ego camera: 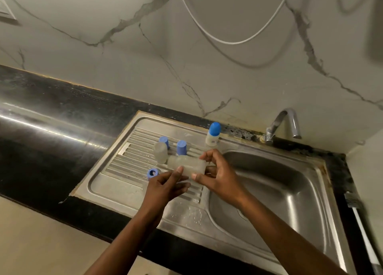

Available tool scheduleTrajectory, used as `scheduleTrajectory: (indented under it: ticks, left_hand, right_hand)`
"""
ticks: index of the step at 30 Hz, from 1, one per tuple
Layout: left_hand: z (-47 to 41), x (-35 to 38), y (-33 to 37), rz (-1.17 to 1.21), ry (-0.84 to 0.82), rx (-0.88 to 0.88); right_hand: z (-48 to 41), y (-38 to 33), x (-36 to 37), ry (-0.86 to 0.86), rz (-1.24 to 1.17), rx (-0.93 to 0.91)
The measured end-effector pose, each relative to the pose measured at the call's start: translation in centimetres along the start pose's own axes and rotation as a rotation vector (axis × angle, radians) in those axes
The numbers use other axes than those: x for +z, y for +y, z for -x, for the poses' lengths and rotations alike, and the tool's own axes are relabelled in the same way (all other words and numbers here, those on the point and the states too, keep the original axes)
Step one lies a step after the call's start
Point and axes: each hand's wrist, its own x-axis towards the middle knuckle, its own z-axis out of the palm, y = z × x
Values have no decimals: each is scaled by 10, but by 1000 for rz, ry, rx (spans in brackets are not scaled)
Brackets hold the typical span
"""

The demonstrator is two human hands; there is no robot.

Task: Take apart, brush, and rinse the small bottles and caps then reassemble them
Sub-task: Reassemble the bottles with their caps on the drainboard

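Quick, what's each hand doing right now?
Left hand: holds the bottle, thumb on its side.
Right hand: grips the bottle's other end.

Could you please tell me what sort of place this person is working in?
Probably a kitchen: a steel sink with ribbed drainboard, a tap behind it, and a dark counter below a marble-patterned wall.

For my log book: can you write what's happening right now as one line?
left hand: holds clear bottle | right hand: holds same bottle | drainboard: blue caps, second bottle | capped bottle: upright on sink rim
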Motion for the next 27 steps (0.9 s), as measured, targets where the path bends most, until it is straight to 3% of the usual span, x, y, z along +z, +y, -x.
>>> scheduleTrajectory:
  ticks: [4, 8, 17, 27]
  left_hand:
    - [11, 3, -11, -30, -42, 72]
    - [17, -5, -28, -212, -71, 153]
    - [19, -18, -67, -516, -43, 144]
    - [21, -22, -78, -552, -56, 100]
  right_hand:
    - [27, 29, 8, 15, -10, 32]
    - [41, 55, 19, 1, 131, 61]
    - [47, 99, 50, -54, 195, 159]
    - [43, 124, 54, -116, 251, 152]
